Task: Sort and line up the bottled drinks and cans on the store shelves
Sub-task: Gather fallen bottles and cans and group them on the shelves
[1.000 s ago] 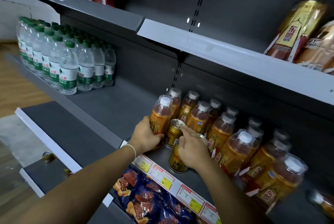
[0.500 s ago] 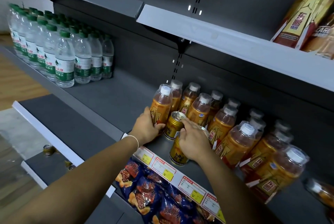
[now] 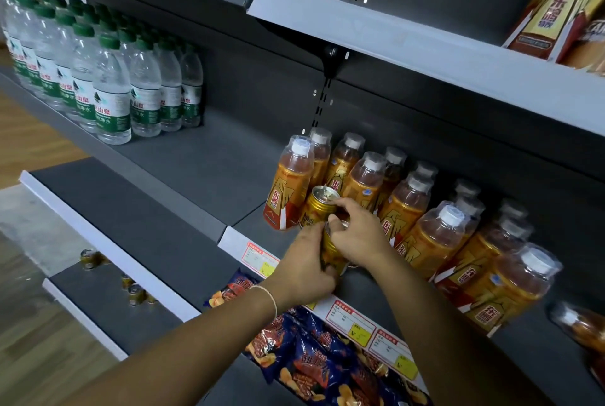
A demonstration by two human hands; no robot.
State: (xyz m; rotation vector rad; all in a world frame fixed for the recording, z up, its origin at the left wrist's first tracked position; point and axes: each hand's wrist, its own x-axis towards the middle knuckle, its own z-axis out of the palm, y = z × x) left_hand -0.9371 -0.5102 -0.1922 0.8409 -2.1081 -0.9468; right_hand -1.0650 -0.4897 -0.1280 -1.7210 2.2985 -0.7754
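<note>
Dark grey metal shelving [image 3: 196, 170], slotted back panel [image 3: 262, 94]; wood floor [image 3: 26, 143] left.

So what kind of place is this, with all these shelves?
Most likely a shop or convenience store: dark grey metal shelves carry paper price tags on the front edge, rows of orange white-capped drink bottles and clear green-capped water bottles.

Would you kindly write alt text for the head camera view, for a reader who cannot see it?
The left hand and right hand grip a gold can at the front of a store shelf, with a second gold can behind it beside rows of orange drink bottles. Green-capped water bottles stand further left.
</note>
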